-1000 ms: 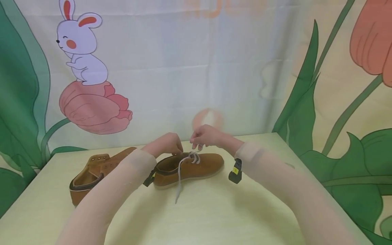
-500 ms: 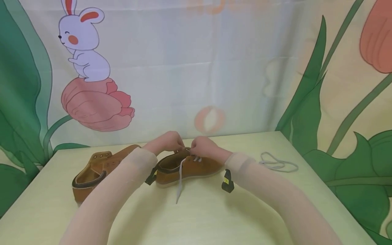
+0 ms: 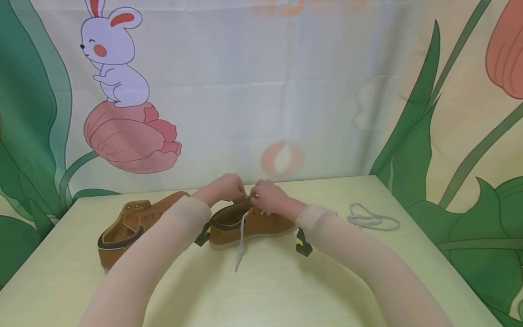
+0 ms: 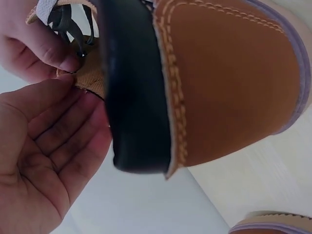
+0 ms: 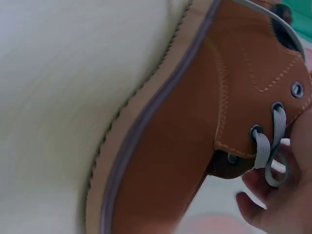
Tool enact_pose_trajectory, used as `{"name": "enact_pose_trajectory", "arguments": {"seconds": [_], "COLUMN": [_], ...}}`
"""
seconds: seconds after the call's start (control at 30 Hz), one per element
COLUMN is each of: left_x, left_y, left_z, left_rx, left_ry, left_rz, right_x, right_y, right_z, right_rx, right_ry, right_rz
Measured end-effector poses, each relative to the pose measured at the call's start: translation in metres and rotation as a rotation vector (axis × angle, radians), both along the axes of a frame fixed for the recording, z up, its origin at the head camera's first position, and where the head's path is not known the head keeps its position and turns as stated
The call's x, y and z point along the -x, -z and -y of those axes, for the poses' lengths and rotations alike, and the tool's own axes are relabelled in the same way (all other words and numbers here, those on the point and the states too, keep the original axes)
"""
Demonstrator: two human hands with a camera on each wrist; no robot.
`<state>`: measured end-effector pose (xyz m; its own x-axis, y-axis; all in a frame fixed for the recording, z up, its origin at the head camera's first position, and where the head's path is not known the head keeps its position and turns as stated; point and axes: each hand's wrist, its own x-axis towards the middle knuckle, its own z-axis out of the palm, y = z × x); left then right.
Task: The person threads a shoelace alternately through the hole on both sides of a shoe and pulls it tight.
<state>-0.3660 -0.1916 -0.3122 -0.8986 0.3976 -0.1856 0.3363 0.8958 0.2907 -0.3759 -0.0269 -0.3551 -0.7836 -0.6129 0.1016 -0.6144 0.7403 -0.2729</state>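
A brown shoe (image 3: 261,225) stands on the table, toe to the right, its grey shoelace (image 3: 241,240) hanging over the near side. My left hand (image 3: 228,188) pinches the edge of the far eyelet flap (image 4: 91,80) between thumb and fingers. Right beside it, my right hand (image 3: 270,196) has its fingers curled at the lace, thumb against the same flap in the left wrist view. In the right wrist view the lace (image 5: 263,146) runs through the lower near-side eyelets and loops by the right fingers. The lace's tip is hidden in the fingers.
A second brown shoe (image 3: 118,234), with bare eyelets, stands at the left, partly behind the left sleeve (image 3: 163,247). A loose grey lace (image 3: 372,222) lies coiled at the right of the pale table (image 3: 245,295). A printed curtain (image 3: 229,91) hangs behind.
My right hand, which held the lace raised above the shoe, has come down and left to the far flap beside my left hand. The left hand has barely moved. The coiled lace has come into view.
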Motion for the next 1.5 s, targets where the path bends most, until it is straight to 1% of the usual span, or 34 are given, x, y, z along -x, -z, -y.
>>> {"name": "enact_pose_trajectory", "arguments": {"seconds": [0.07, 0.13, 0.2, 0.3, 0.4, 0.5, 0.57, 0.7, 0.8, 0.93, 1.03, 1.1, 1.2, 1.27, 1.33, 1.37, 1.43, 1.5], "left_x": [0.000, -0.001, -0.002, -0.003, -0.003, -0.003, -0.003, -0.003, -0.003, -0.003, -0.003, -0.004, -0.007, -0.011, -0.016, -0.019, -0.026, -0.033], "left_y": [0.000, -0.001, -0.002, -0.003, -0.003, -0.002, -0.002, -0.001, -0.001, 0.002, 0.004, 0.005, 0.004, 0.000, -0.005, -0.007, -0.012, -0.016], "left_z": [0.000, 0.001, 0.001, 0.002, 0.002, 0.001, 0.000, -0.001, 0.000, -0.001, -0.001, 0.000, 0.002, 0.004, 0.007, 0.009, 0.015, 0.022], "left_rx": [0.007, 0.014, 0.017, 0.029, 0.031, 0.023, 0.023, 0.029, 0.036, 0.047, 0.055, 0.057, 0.061, 0.055, 0.057, 0.061, 0.060, 0.054], "left_ry": [-0.014, -0.019, -0.017, -0.004, 0.014, 0.045, 0.068, 0.090, 0.083, 0.069, 0.066, 0.071, 0.095, 0.110, 0.126, 0.129, 0.127, 0.115], "left_rz": [-0.003, -0.008, -0.009, -0.012, -0.009, -0.013, -0.022, -0.028, -0.012, 0.012, 0.018, 0.013, -0.001, -0.011, -0.030, -0.041, -0.060, -0.076], "right_x": [0.004, 0.008, 0.010, 0.012, 0.014, 0.017, 0.021, 0.028, 0.033, 0.035, 0.036, 0.037, 0.038, 0.037, 0.032, 0.028, 0.016, -0.002], "right_y": [-0.001, -0.002, -0.004, -0.008, -0.013, -0.022, -0.032, -0.057, -0.072, -0.085, -0.089, -0.087, -0.079, -0.072, -0.067, -0.066, -0.063, -0.060], "right_z": [-0.002, -0.005, -0.009, -0.012, -0.013, -0.013, -0.014, -0.017, -0.018, -0.018, -0.018, -0.018, -0.021, -0.022, -0.022, -0.021, -0.018, -0.014], "right_rx": [0.062, 0.139, 0.192, 0.249, 0.338, 0.418, 0.456, 0.487, 0.465, 0.443, 0.454, 0.441, 0.348, 0.279, 0.222, 0.205, 0.174, 0.127], "right_ry": [-0.047, -0.071, -0.062, -0.051, 0.020, 0.108, 0.153, 0.179, 0.185, 0.207, 0.225, 0.242, 0.265, 0.268, 0.230, 0.190, 0.071, -0.077], "right_rz": [0.121, 0.227, 0.286, 0.338, 0.418, 0.448, 0.434, 0.372, 0.327, 0.311, 0.313, 0.315, 0.325, 0.291, 0.224, 0.181, 0.072, -0.016]}}
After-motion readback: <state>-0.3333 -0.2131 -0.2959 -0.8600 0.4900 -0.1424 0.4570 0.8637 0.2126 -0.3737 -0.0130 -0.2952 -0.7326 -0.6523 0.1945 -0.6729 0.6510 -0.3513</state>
